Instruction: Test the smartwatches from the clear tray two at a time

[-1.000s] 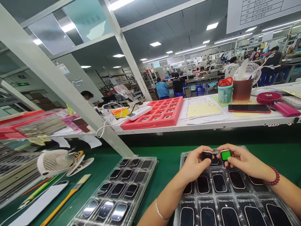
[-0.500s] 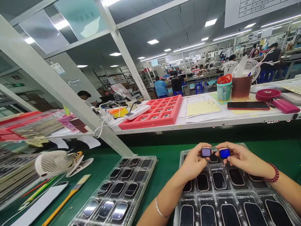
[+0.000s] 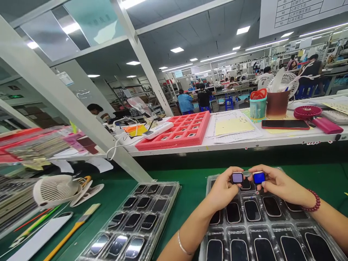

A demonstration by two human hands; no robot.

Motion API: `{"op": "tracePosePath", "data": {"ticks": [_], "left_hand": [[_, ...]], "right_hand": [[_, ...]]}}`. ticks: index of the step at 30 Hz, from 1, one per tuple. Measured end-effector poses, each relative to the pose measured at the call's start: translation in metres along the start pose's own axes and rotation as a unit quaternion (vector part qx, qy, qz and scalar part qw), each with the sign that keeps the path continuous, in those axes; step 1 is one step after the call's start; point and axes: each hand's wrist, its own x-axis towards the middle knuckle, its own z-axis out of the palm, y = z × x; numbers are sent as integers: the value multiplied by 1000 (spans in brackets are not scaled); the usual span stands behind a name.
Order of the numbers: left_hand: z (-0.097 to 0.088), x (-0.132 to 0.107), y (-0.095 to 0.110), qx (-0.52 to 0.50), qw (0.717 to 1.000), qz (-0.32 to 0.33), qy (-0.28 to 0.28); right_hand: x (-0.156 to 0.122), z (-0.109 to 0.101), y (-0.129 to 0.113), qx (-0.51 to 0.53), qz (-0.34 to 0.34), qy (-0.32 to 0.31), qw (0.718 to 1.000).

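Note:
My left hand [image 3: 223,188] is closed around a small watch body with a pale violet lit screen [image 3: 237,177]. My right hand [image 3: 274,182] pinches a second watch body whose screen glows deep blue [image 3: 259,177]. Both are held side by side above the far end of a clear plastic tray [image 3: 282,222] that is filled with several dark-screened watch bodies. A second clear tray [image 3: 136,224] with several more watch bodies lies to the left on the green mat.
A white handheld fan [image 3: 56,188], a yellow-handled brush [image 3: 73,228] and pens lie at the left. On the raised white shelf sit a red foam tray [image 3: 179,134], papers, a phone [image 3: 284,124], cups and a pink fan [image 3: 307,111]. Other people work at benches far behind.
The right watch screen went from green to blue and the left one from dark to violet. Both hands stay over the tray's far end; the view shifted slightly.

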Motion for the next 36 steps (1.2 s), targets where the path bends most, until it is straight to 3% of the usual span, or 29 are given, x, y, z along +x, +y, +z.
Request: {"op": "tracePosePath", "data": {"ticks": [25, 36], "left_hand": [[0, -1, 0, 29, 1000, 3, 9], [2, -1, 6, -55, 998, 22, 16]], "right_hand": [[0, 1, -3, -45, -31, -3, 999], [-2, 2, -2, -12, -6, -1, 1000]]}}
